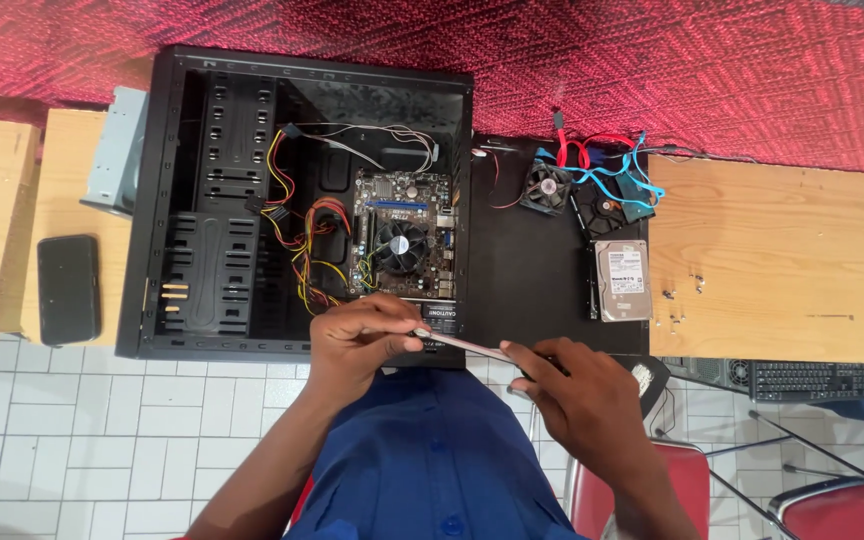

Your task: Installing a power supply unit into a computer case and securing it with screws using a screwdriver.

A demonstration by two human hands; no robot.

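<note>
An open black computer case [207,190] lies on its side on the wooden table [782,260], showing a motherboard [404,232] with a round cooler fan and a bundle of coloured wires [302,240]. Near the case's front edge both hands hold a long thin metal tool, likely a screwdriver [464,344]. My left hand [357,345] pinches its tip end close to the case's lower rim. My right hand [577,395] grips the handle end, which is hidden in the fist.
A black panel [522,270] beside the case carries a hard drive [622,280], two small fans [547,186] and red and blue cables [602,160]. Small screws [682,295] lie on the wood. A black phone [68,288] lies at the left. Red chairs [652,480] stand below.
</note>
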